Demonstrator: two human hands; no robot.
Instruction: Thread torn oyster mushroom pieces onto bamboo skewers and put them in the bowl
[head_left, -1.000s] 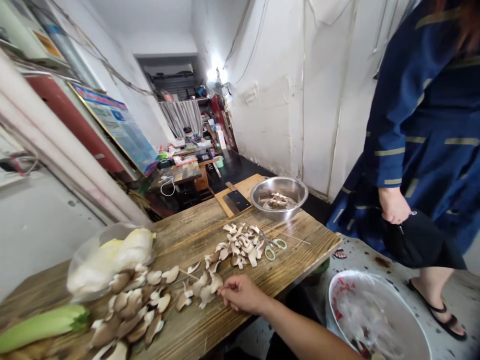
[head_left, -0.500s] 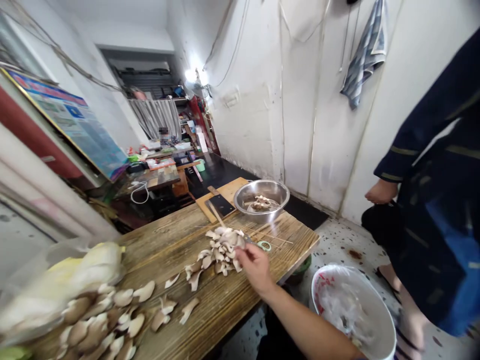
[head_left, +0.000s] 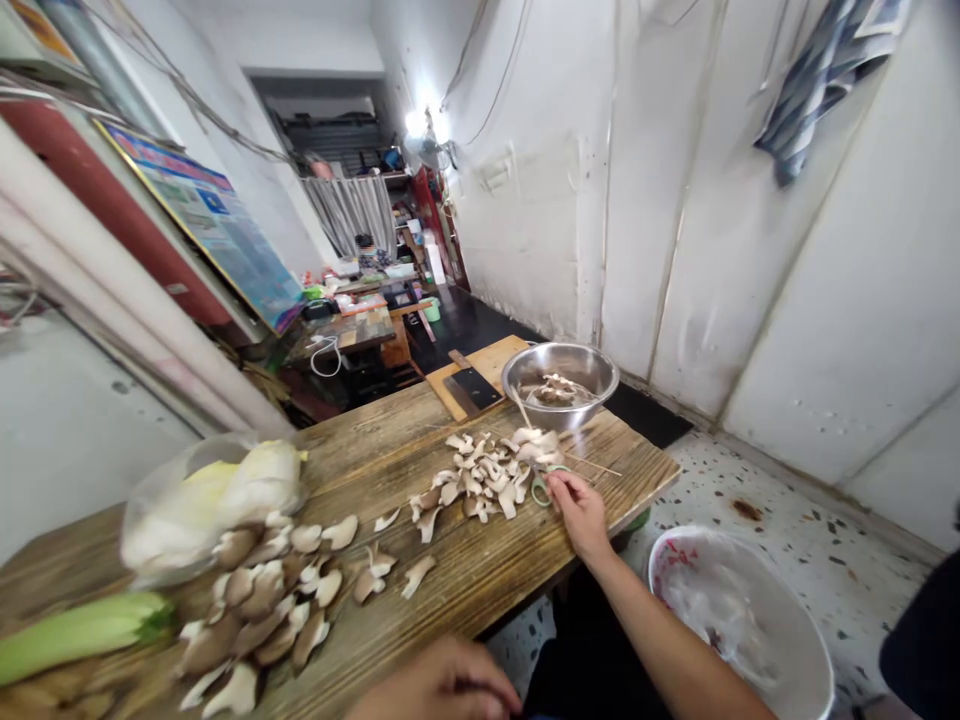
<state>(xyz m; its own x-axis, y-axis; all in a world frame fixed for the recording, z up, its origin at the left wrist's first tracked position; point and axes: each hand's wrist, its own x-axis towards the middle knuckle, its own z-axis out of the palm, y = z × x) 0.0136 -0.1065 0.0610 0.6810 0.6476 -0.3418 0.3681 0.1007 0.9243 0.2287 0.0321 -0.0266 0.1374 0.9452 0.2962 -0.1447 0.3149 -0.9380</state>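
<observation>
My right hand (head_left: 579, 508) is closed in a pinch at the near end of a wooden skewer (head_left: 522, 408). The skewer slants up and away through bunched oyster mushrooms (head_left: 538, 446). Green scissor handles (head_left: 540, 490) show right beside those fingertips; the blades are mostly hidden. Just left of the bunch lies a heap of torn oyster mushroom pieces (head_left: 484, 478). My left hand (head_left: 446, 680) is at the bottom edge, blurred and partly cut off, over the table's near side. Larger mushrooms (head_left: 259, 610) are piled farther left.
The wooden table (head_left: 375, 450) carries a steel bowl (head_left: 600, 378) with mushrooms inside, a cleaver (head_left: 474, 388) on a cutting board (head_left: 501, 352), bagged cabbage (head_left: 262, 480) and a green gourd-like vegetable (head_left: 82, 630). A lined white bucket (head_left: 814, 650) stands on the floor at right.
My view has turned left. My right hand and the skewer have moved right, toward the bowl. My left hand has come into view at the bottom. The person at right is mostly out of view.
</observation>
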